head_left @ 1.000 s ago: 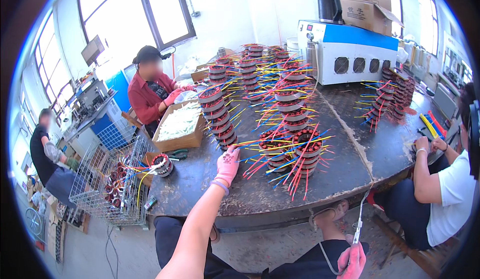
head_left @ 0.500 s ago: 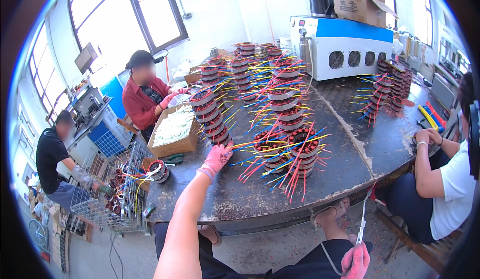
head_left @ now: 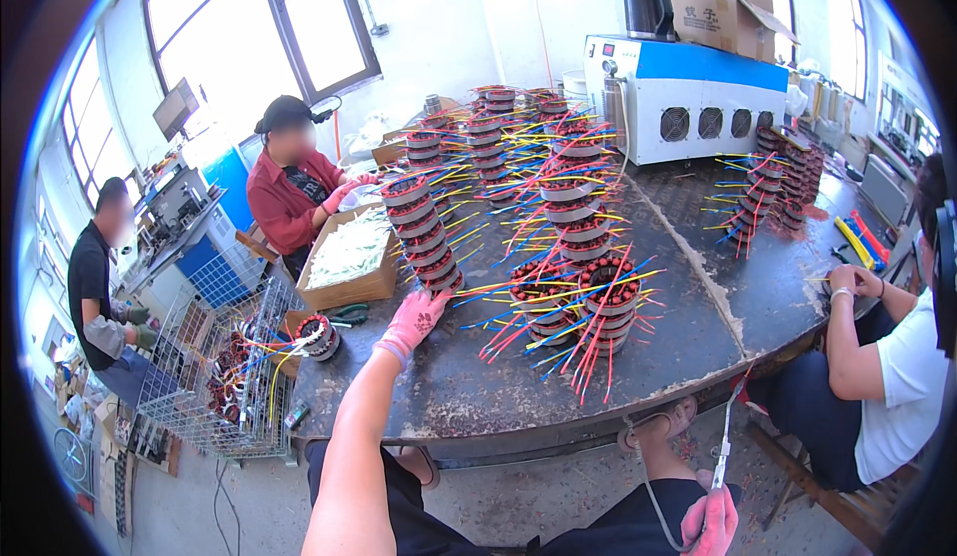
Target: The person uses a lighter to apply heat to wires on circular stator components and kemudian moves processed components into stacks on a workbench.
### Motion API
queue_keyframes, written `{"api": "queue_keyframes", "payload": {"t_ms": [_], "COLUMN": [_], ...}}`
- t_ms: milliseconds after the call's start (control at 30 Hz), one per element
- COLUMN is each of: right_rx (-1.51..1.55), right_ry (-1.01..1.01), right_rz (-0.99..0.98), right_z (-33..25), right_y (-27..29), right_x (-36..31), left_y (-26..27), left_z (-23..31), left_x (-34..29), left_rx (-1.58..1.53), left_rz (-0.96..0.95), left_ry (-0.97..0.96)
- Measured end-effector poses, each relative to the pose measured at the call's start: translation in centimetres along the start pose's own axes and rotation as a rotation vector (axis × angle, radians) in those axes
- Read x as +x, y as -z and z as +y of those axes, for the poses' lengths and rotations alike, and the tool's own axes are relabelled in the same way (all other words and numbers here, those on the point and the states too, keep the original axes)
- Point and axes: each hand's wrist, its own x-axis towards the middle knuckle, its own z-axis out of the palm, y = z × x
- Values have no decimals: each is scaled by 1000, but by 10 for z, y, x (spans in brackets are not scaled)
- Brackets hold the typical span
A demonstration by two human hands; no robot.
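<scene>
My left hand [head_left: 414, 324], in a pink glove, reaches over the table with its fingers stretched out against the foot of a leaning stack of motor stators [head_left: 424, 235]. Each stator is a grey ring with dark red windings. Low at the right, my right hand [head_left: 710, 523], also gloved in pink, is closed round a slim corded tool [head_left: 722, 461]. The tool points upward past the table's front edge; its exact kind cannot be made out. Beside the left hand's stack stand shorter stator stacks [head_left: 606, 302], with red, blue and yellow wires fanning out.
A carton of pale strips [head_left: 374, 285], pliers [head_left: 349, 314] and a single stator [head_left: 317, 339] lie at the table's left. A wire cage [head_left: 214, 396] holds more stators. Behind stands a blue-and-white machine [head_left: 688, 97]. Co-workers sit left, far left and right.
My left hand has drawn slightly left and toward me along the stack's foot. The right hand keeps its tool. The far-left person has straightened up, hands lifted from the cage.
</scene>
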Motion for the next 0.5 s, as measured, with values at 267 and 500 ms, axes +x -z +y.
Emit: {"api": "queue_keyframes", "payload": {"t_ms": [267,500], "right_rx": [17,4], "right_ry": [-8,-11], "right_rz": [5,-14], "right_z": [5,-1], "right_y": [5,-1], "right_x": [0,3], "left_y": [26,-7], "left_z": [71,74], "left_x": [-9,29], "left_rx": [-486,-2052], "left_rz": [110,289], "left_ry": [352,1220]}}
